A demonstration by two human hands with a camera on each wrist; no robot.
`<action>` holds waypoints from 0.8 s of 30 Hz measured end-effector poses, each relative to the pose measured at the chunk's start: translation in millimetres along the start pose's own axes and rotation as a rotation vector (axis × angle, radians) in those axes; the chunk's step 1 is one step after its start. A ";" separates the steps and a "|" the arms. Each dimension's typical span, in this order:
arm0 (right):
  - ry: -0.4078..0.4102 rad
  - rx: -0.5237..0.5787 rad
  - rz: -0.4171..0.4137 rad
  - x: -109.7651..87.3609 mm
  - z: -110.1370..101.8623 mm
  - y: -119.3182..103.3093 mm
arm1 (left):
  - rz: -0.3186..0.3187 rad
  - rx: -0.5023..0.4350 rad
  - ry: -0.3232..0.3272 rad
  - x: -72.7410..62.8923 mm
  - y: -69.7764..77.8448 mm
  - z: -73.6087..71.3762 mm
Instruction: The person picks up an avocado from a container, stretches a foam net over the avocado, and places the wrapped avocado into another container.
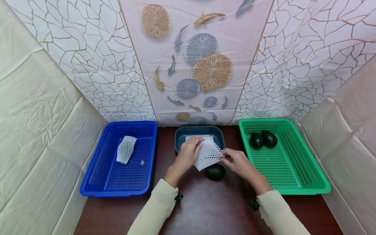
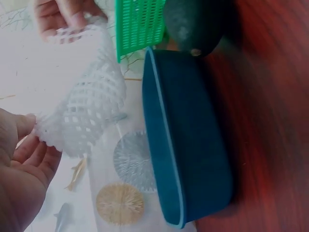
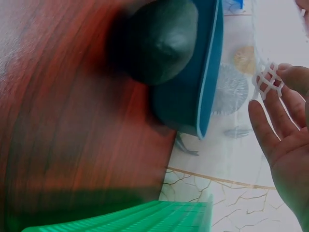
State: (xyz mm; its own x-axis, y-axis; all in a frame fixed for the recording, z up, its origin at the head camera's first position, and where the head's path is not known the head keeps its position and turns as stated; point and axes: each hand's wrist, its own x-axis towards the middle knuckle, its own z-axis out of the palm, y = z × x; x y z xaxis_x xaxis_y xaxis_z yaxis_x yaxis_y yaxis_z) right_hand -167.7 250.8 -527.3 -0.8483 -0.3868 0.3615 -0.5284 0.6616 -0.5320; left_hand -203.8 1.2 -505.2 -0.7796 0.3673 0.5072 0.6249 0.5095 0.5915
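Note:
A white foam net sleeve [image 1: 208, 154] is stretched between both hands above the table. My left hand [image 1: 188, 152] pinches one end of it between thumb and fingers, as the left wrist view shows. At the other end, my right hand [image 1: 237, 162] pinches the mesh edge; in the right wrist view a bit of netting [image 3: 268, 79] lies between thumb and fingers. Just below the sleeve a dark avocado [image 1: 215, 172] rests on the table. Behind the hands stands a dark teal tub [image 1: 178, 134] with more white netting [image 1: 191, 137] in it.
On the left, a blue basket [image 1: 117, 192] holds one netted item [image 1: 126, 150] and a small white scrap [image 1: 142, 162]. A green basket [image 1: 293, 189] on the right contains two dark avocados [image 1: 269, 139]. A patterned backdrop [image 1: 188, 111] rises behind the brown table [image 1: 202, 209].

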 end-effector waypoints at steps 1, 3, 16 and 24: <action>0.023 -0.001 -0.024 0.4 -0.3 -1.0 | -0.011 -0.008 -0.011 -1.5 -0.1 1.6; 0.067 -0.011 -0.073 1.7 -1.3 -2.4 | -0.030 -0.029 -0.030 -4.3 -0.6 4.6; 0.172 -0.078 -0.175 9.9 -7.7 -16.2 | -0.313 -0.037 -0.261 -15.7 6.7 21.2; 0.209 -0.092 -0.193 12.8 -5.8 -22.5 | -0.290 0.206 -0.221 -19.9 17.6 34.7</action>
State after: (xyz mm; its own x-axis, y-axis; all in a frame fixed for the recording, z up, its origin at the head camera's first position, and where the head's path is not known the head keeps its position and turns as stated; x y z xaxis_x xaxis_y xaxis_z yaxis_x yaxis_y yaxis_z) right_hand -166.5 234.8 -506.3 -0.7022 -0.3766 0.6043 -0.6658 0.6479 -0.3699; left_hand -178.7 29.8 -526.7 -0.9262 0.3322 0.1782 0.3742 0.7530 0.5413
